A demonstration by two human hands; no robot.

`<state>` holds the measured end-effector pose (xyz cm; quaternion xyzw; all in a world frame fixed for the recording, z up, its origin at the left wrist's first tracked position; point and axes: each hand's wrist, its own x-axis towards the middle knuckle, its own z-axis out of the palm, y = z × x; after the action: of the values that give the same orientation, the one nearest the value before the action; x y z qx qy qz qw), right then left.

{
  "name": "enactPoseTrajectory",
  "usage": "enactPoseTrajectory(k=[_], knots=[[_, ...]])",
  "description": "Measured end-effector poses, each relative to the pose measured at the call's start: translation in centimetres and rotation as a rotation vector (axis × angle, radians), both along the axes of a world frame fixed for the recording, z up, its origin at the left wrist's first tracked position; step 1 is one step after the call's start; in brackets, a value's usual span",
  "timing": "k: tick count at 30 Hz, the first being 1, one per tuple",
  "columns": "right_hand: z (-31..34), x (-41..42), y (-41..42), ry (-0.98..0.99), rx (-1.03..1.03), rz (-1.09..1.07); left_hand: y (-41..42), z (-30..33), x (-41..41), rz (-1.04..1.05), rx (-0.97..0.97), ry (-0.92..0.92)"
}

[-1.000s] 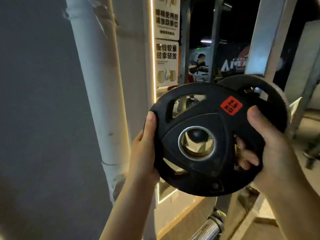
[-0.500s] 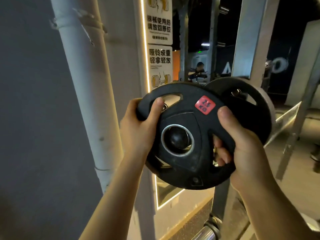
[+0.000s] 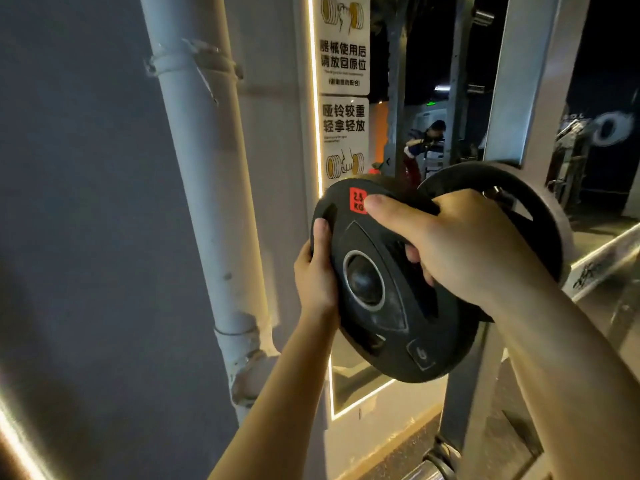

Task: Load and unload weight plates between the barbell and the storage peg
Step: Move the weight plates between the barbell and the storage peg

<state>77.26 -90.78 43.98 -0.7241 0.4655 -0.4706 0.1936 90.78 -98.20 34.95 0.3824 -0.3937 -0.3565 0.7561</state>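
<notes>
Both hands clamp the small plate (image 3: 391, 289) centered on the peg, left hand (image 3: 317, 271) gripping its rim, right hand (image 3: 464, 244) hooked through a slot; rigid, light, grippy rubber, so rim-and-slot hold looks secure.

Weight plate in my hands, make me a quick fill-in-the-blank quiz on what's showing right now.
1. The red label on the weight plate reads ____ KG.
2. The plate is gripped by ____ hands, left hand and right hand.
3. The peg end shows through the plate's ____ hole.

Missing: 2.5; two; centre
</notes>
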Motion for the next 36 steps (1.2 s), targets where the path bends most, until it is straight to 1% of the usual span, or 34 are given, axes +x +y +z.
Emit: enactPoseTrajectory(k=[6,11,15,18,20,22,24,27,31,34,36], knots=[[-0.4,-0.2,0.2,-0.029,-0.021,0.011,-0.2,0.0,0.2,-0.018,-0.017,-0.014],[-1.7,-0.7,0.7,-0.114,-0.047,0.034,-0.6,0.5,0.8,0.002,-0.061,-0.063],[-4.3,-0.8,1.0,-0.254,-0.152,0.102,-1.6,1.7,1.6,0.025,-0.200,-0.213],[-6.0,-0.8,1.2,-0.309,-0.234,0.184,-1.9,2.8,1.8,0.029,-0.286,-0.312],[-5.8,-1.0,1.2,-0.319,-0.210,0.201,-2.0,2.7,1.7,0.033,-0.303,-0.318],[-4.5,-1.0,1.2,-0.317,-0.142,0.177,-2.0,1.8,1.6,0.051,-0.261,-0.269],[-2.7,-1.0,0.8,-0.270,-0.053,0.161,-1.9,0.7,1.4,0.044,-0.173,-0.178],[0.2,-0.9,-0.4,-0.053,0.070,0.116,-1.3,-0.4,0.6,0.002,-0.027,-0.056],[2.5,-0.3,-1.6,0.142,0.083,0.035,-0.5,-1.7,-0.4,-0.016,0.083,0.066],[2.4,-0.3,-1.2,0.142,0.039,0.026,-0.6,-1.8,-0.5,-0.027,0.074,0.068],[1.5,-0.6,-0.8,0.081,-0.005,0.047,-0.9,-1.3,-0.4,-0.024,0.022,0.034]])
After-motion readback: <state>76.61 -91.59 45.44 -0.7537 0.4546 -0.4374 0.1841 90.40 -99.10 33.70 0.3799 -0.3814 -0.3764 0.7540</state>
